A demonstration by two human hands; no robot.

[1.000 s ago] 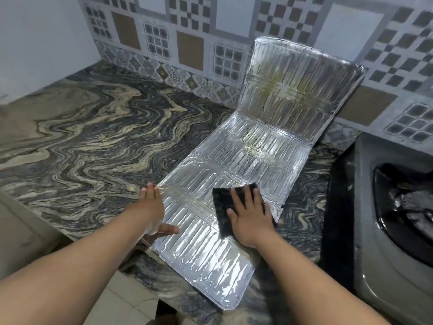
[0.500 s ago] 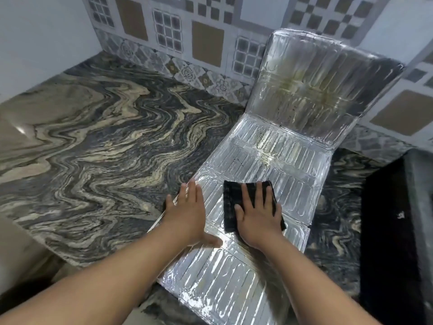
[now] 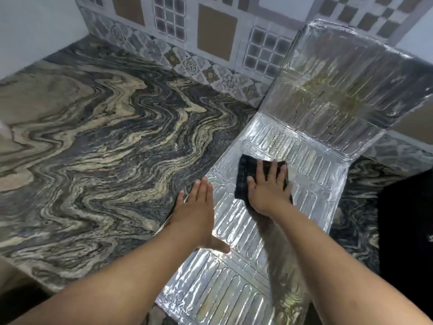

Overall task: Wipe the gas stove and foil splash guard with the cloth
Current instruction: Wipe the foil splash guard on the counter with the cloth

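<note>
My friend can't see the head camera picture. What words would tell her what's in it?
A right hand presses a dark cloth flat on a shiny silver foil splash guard lying on a swirly marble counter, while the left hand rests open on the guard's left edge. The guard's far panel leans against a patterned tile wall.

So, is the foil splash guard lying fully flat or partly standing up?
Partly standing. The foil splash guard lies flat on the counter near the hands, but its far panel bends up against the tiled wall.

cloth (image 3: 243,177): mostly covered by right hand (image 3: 267,191), only far and left part visible | foil guard (image 3: 316,174): near end cut by bottom edge, left border under left hand (image 3: 196,216) | dark object (image 3: 407,226) at right edge: cut off, perhaps the stove
</note>
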